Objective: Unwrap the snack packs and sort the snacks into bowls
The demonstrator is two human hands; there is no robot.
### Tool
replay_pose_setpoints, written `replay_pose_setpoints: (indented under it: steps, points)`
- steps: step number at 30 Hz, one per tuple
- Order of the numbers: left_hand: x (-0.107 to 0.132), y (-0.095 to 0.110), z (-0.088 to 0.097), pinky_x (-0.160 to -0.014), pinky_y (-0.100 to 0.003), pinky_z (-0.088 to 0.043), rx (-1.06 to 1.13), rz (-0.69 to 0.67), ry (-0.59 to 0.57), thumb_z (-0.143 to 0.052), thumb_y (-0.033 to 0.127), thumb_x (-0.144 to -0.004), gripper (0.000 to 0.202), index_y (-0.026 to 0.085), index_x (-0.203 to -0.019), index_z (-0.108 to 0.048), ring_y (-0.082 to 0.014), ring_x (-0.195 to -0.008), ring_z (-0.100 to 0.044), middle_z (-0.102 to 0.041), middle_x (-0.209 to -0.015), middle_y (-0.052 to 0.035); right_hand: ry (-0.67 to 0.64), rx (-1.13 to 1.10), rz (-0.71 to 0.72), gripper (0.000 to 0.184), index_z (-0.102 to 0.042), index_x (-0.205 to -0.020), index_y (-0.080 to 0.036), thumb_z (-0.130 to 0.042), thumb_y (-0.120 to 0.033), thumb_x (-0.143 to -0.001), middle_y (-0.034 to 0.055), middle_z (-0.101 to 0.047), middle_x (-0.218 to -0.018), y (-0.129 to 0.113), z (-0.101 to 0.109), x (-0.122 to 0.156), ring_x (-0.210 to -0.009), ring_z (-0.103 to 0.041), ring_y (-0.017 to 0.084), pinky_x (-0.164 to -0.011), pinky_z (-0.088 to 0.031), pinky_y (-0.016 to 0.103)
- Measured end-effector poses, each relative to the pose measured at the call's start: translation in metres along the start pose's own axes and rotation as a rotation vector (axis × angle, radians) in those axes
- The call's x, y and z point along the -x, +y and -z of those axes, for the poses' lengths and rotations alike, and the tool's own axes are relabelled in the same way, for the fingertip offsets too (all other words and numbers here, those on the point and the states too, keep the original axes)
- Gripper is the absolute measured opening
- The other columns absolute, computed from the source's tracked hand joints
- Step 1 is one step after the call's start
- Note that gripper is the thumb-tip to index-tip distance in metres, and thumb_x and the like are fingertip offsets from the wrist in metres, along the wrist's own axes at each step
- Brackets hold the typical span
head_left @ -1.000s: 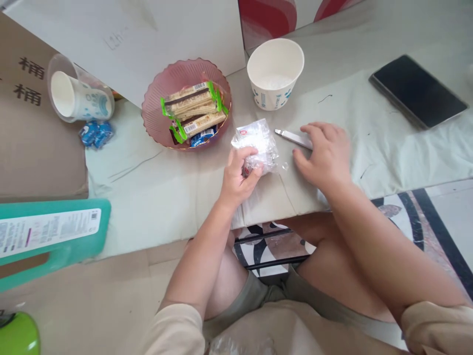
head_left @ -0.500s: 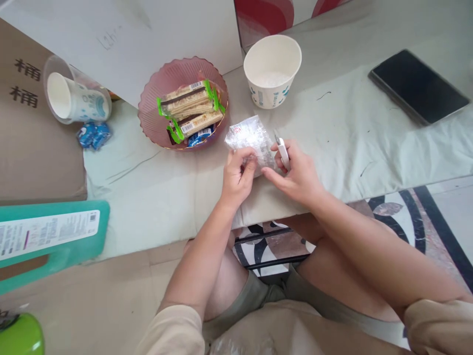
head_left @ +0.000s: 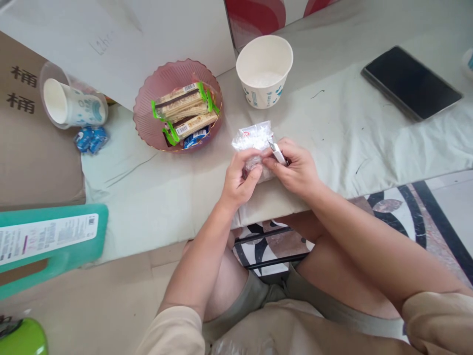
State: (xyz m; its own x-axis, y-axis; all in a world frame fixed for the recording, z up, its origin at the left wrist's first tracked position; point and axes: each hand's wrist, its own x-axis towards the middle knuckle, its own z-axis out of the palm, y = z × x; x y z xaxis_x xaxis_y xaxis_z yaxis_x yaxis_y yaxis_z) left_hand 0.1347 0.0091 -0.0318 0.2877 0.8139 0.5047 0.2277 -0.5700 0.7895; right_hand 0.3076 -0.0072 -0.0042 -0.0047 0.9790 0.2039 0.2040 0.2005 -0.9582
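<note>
My left hand [head_left: 241,178] is closed on the near part of a crinkled clear plastic bag [head_left: 254,135], which has a small red mark near its top. In my right hand [head_left: 298,165] is a small white utility knife [head_left: 278,153], its short metal blade pointing up and to the left beside the bag. The fingertips of the right hand meet the bag's right side. What lies inside the bag is hard to make out. Just beyond stands a white paper bowl [head_left: 263,93] with something whitish at its bottom.
A pink scalloped bowl [head_left: 146,116] holds wrapped wafer bars [head_left: 181,106]. A black phone [head_left: 412,81] lies at right. At left are a paper cup [head_left: 83,109] in a clear cup, blue wrapped pieces [head_left: 91,139], and a green plastic container [head_left: 101,227]. A white box [head_left: 177,34] stands behind.
My right hand has moved left against the bag, its fingers now closed tighter round the utility knife. The bag is bunched lower, and the whole view has shifted slightly.
</note>
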Motion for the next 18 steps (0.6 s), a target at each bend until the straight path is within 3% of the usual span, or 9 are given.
replay_pose_setpoints:
  steps: [3,7,11,15,18]
  points:
    - [-0.002,0.003,0.002,-0.086,-0.032,-0.052,0.028,0.066,-0.008,-0.054,0.048,-0.103,0.025,0.03,-0.114,-0.066,-0.017,-0.095,-0.067,-0.073,-0.104,-0.0018,0.0,-0.013,-0.028,0.022,-0.072,-0.084,-0.023,-0.067,-0.044,-0.09,0.002,-0.063,-0.081,-0.001,0.0,-0.001,-0.078,-0.059,0.017,-0.077,-0.052,0.034]
    - [-0.005,0.007,0.0,-0.077,-0.029,-0.052,0.047,0.155,0.067,-0.058,0.058,-0.099,0.034,0.026,-0.104,-0.068,-0.0144,-0.081,-0.065,-0.071,-0.092,-0.0014,-0.011,0.022,-0.012,0.015,-0.07,-0.092,-0.024,-0.064,-0.038,-0.091,0.0023,-0.064,-0.085,-0.006,0.0,0.0,-0.082,-0.06,0.018,-0.082,-0.052,0.035]
    - [-0.007,0.011,-0.003,-0.072,-0.027,-0.049,0.003,0.151,0.212,-0.056,0.055,-0.101,0.033,0.025,-0.1,-0.067,-0.0118,-0.071,-0.059,-0.066,-0.083,0.0007,0.123,0.114,-0.002,0.021,-0.065,-0.107,-0.024,-0.064,-0.035,-0.09,0.0026,-0.062,-0.087,-0.014,-0.001,0.007,-0.077,-0.057,0.018,-0.077,-0.05,0.036]
    - [-0.007,0.011,-0.002,-0.081,-0.028,-0.052,-0.063,0.143,0.272,-0.055,0.054,-0.102,0.03,0.027,-0.111,-0.064,-0.013,-0.085,-0.064,-0.068,-0.098,-0.001,0.201,0.0,0.069,0.026,-0.063,-0.109,-0.024,-0.05,-0.044,-0.1,0.0016,-0.057,-0.082,-0.02,-0.002,0.02,-0.074,-0.055,0.018,-0.076,-0.048,0.037]
    - [-0.005,0.008,-0.001,-0.096,-0.033,-0.051,-0.099,0.158,0.312,-0.055,0.059,-0.1,0.038,0.03,-0.125,-0.057,-0.0162,-0.105,-0.064,-0.066,-0.117,-0.0034,0.117,-0.105,0.049,0.036,-0.064,-0.102,-0.024,-0.042,-0.053,-0.105,0.0,-0.053,-0.074,-0.024,-0.004,0.031,-0.068,-0.051,0.017,-0.069,-0.044,0.035]
